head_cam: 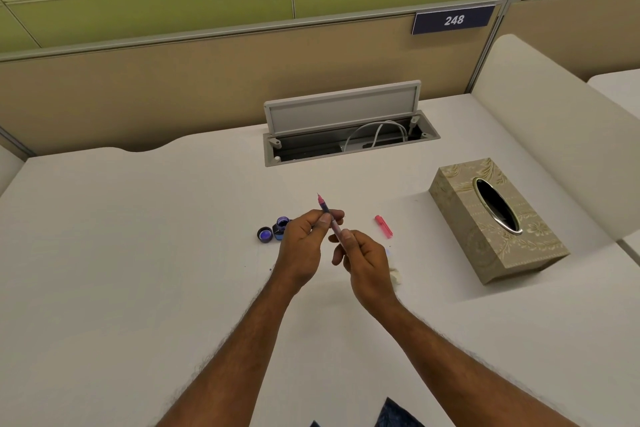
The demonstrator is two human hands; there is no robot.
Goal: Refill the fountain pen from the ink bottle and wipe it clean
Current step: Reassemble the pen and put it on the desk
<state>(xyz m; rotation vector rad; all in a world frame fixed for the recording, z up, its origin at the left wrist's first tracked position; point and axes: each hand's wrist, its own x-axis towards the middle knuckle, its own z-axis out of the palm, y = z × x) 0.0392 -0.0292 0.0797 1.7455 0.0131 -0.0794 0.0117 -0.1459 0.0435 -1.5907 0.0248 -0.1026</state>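
Observation:
The fountain pen (326,210) is pink near the nib with a dark ink-filled section, and it points up and away from me. My left hand (304,246) pinches its front section. My right hand (363,260) grips its rear end. Just left of my left hand stands the open ink bottle (281,226), partly hidden by that hand. Its dark cap (265,234) lies upturned beside it. The pink pen cap (383,226) lies on the desk to the right. A small crumpled tissue (396,276) rests by my right wrist.
A beige patterned tissue box (498,218) stands at the right on the white desk (138,236). An open cable hatch (346,135) with white cables sits at the back. A tan partition wall rises behind the desk, and a curved divider stands at the right.

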